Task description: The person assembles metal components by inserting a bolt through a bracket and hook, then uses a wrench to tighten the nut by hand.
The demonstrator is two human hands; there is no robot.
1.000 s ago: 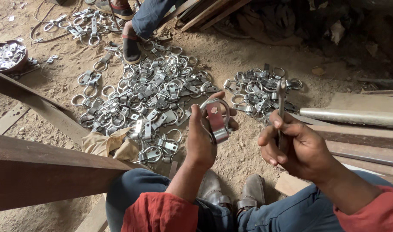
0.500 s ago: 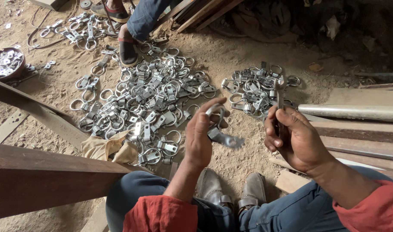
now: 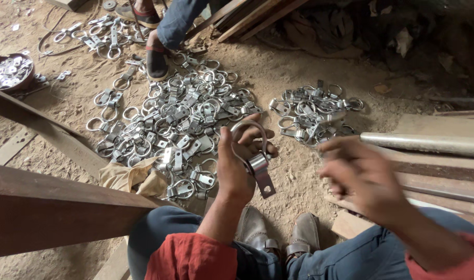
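My left hand [image 3: 233, 173] is raised over the sandy floor and grips a grey metal ring with a flat holed plate [image 3: 259, 167]; the ring arcs above my fingers and the plate hangs down to the right. My right hand [image 3: 362, 179] is to the right of it, apart from the ring and blurred by motion, so I cannot make out whether it holds anything. A large heap of similar ring-and-plate parts [image 3: 180, 119] lies ahead of my left hand. A smaller heap [image 3: 312, 111] lies ahead of my right hand.
Another person's leg and sandalled foot [image 3: 156, 57] stand at the far edge of the large heap. A round bowl of small metal pieces [image 3: 27, 70] sits far left. A rusty beam [image 3: 50, 207] crosses at left, a metal pipe [image 3: 423, 142] and planks at right.
My left hand has let one ring part drop and now holds a ring with its plate hanging down. My right hand has moved left and upward, now blurred.
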